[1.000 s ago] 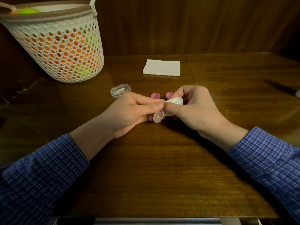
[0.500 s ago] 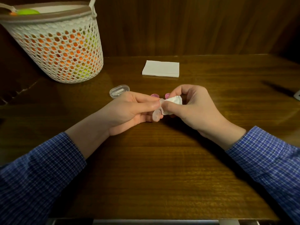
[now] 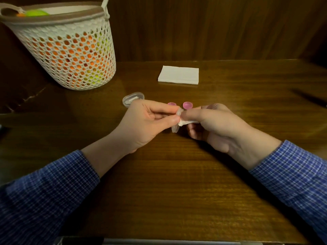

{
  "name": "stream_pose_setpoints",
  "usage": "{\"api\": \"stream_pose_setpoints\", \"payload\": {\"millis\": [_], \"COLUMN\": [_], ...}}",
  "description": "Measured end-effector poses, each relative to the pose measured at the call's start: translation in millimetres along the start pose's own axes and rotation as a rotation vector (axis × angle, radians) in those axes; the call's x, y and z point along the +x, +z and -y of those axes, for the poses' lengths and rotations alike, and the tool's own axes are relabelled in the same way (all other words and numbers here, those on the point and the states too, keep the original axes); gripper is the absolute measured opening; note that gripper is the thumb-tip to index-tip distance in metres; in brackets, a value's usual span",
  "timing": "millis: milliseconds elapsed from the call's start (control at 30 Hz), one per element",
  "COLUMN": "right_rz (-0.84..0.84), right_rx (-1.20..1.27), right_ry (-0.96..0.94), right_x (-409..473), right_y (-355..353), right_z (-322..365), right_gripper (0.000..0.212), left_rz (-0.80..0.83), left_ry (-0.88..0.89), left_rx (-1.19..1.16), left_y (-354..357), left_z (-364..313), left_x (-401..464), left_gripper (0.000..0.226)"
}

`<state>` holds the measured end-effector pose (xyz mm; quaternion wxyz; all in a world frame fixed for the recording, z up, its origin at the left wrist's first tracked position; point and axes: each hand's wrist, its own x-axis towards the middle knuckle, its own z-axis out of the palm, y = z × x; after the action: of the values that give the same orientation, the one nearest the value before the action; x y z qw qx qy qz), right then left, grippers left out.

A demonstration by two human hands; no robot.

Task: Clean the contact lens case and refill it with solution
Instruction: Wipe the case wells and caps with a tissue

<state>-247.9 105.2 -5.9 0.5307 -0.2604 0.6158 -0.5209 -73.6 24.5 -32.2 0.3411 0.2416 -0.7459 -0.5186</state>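
A dark wooden table fills most of the view, with a wood-panelled wall behind it. At the far left of the table stands a tall white mesh basket with a brown rim; orange and yellow-green contents show through its holes. Two arms in blue checked sleeves reach in from the bottom corners and meet near the middle of the table.

The left hand has its thumb and fingers curled together, pinching a clear contact lens case, which is held on edge just above the table between the two hands. The right hand is closed around a small wad of white tissue, with the thumb pressing the tissue against the upper well of the case. The lower well of the case sticks out below the fingers, uncovered.

At the back of the table, near the wall, a folded white napkin lies flat. Just beyond the left hand's knuckles lies a small clear oval plastic box; what it holds is too unclear to tell. Two small pink caps sit side by side on the table directly behind the fingertips, apart from the case; the left one is partly hidden by the left hand.
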Motion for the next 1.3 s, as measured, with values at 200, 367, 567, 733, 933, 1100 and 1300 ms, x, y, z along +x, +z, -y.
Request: {"api": "stream_pose_setpoints", "payload": {"millis": [200,367,567,733,933,1100,1300], "right_rz": [0.027,-0.090,0.036,0.144,0.135,0.105,-0.054], "right_rx": [-0.208,-0.619,-0.882,-0.964,-0.953,-0.946,-0.845], "right_ry": [-0.249,-0.798,-1.133,-1.240,-1.313,-1.326,-1.039], "right_x": [-3.5,-5.2,-5.1,-0.1,-1.0,-3.9,-8.2], "right_y": [-6.1,-12.9,-18.2,-22.5,-22.5,-20.6,-13.2], "right_z": [-1.6,-2.1,-0.7,0.8,0.4,-0.5,-3.6], "right_gripper": [0.014,0.013,0.005,0.009,0.012,0.012,0.007], "left_rz": [0.014,0.067,0.101,0.207,0.252,0.242,0.094], "left_ry": [0.044,-0.146,-0.487,-0.577,-0.644,-0.646,-0.495], "left_rx": [0.013,-0.185,-0.252,-0.325,-0.416,-0.458,-0.432], "left_y": [-0.2,-1.7,-8.7,-8.9,-14.5,-14.5,-7.8], "left_z": [-3.3,-10.9,-22.5,-25.1,-28.1,-29.7,-24.7], "left_x": [3.4,9.7,12.4,11.9,12.5,9.8,5.3], "left_gripper": [0.029,0.026,0.044,0.042,0.042,0.032,0.023]}}
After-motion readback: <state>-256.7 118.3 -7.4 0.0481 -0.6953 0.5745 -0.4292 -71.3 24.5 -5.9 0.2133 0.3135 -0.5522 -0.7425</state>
